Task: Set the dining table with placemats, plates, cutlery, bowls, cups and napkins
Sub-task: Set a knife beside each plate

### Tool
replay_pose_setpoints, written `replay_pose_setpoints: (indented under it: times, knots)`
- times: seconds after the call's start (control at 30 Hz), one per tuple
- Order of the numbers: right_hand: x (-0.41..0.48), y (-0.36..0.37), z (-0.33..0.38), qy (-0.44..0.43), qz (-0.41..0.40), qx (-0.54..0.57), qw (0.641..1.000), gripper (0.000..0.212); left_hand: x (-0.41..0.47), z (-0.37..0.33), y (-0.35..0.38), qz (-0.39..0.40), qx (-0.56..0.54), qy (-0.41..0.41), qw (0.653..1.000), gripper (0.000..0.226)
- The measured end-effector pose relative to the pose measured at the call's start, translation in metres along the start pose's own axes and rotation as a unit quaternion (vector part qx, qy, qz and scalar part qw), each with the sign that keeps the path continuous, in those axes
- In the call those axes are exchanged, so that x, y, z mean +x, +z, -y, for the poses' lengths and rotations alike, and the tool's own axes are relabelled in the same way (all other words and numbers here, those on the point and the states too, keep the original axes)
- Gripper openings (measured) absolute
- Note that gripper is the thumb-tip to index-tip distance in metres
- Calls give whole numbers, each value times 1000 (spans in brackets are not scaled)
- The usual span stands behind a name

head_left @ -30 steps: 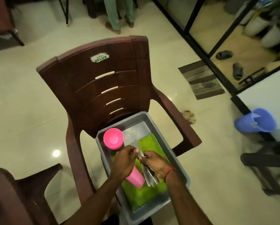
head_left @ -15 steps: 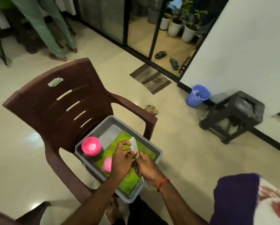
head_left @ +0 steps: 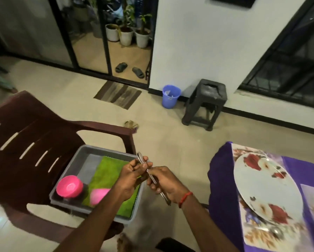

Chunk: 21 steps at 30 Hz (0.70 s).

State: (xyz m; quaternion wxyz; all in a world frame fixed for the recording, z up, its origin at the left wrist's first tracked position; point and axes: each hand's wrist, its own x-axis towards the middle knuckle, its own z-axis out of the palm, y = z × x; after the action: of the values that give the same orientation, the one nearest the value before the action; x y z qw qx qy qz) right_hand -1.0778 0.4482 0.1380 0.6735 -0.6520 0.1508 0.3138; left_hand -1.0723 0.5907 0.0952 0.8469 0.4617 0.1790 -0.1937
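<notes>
Both hands hold a bundle of steel cutlery (head_left: 149, 174) over the right edge of a grey tub (head_left: 83, 151). My left hand (head_left: 132, 174) pinches its upper end near the spoon bowls; my right hand (head_left: 164, 183) grips the handles lower down. The tub sits on a brown plastic chair (head_left: 34, 142) and holds a green napkin (head_left: 109, 171), a pink bowl (head_left: 68, 186) and a pink cup (head_left: 98, 195) lying on its side. At the right, a white flowered plate (head_left: 265, 186) lies on a floral placemat (head_left: 251, 231) on the purple-clothed table (head_left: 221, 179).
A spoon (head_left: 274, 231) lies on the placemat below the plate. A black stool (head_left: 205, 102) and a blue bin (head_left: 170, 96) stand by the white wall. A striped doormat (head_left: 118, 94) lies before the glass door. Bare tiled floor separates chair and table.
The view has swung right from the chair toward the table. Both hands have lifted the cutlery out of the tub and carried it to the tub's right edge.
</notes>
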Motion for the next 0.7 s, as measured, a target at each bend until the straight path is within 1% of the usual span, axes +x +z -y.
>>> replay_pose_setpoints:
  times: [0.07,0.1,0.17,0.23,0.3,0.37,0.43,0.5,0.57,0.63,0.7]
  knots:
    - [-10,-14,-8,-29,-38,-28,998,26,3,4,15,0,11,-4,1000,30]
    - [-15,-22,-13,-43,-59,-42,996,26,5,7,24,0,19,-5,1000,25]
    - [-25,-39,-25,-75,-97,-95,988,26,9,14,42,-3,37,-3,999,23]
    - [-37,-53,-37,-119,-126,-162,971,22,10,23,58,-9,44,-3,999,25]
    - [-52,-69,-49,-155,-162,-192,955,20,8,34,77,-16,55,-5,998,27]
    - [-68,-83,-60,-169,-198,-188,947,25,4,49,94,-9,72,-9,997,25]
    - [-81,-94,-70,-167,-220,-170,946,33,-1,60,107,3,102,-10,995,24]
    - [-92,-105,-80,-158,-235,-151,947,37,-5,71,119,11,136,-8,991,24]
    - [-99,-114,-85,-134,-238,-124,954,37,-8,80,127,15,153,-8,988,24]
    - [-108,-124,-89,-99,-243,-73,962,33,-13,88,136,23,169,-13,985,24]
    - [-118,-132,-93,-80,-256,-28,963,28,-16,96,146,38,193,-18,980,25]
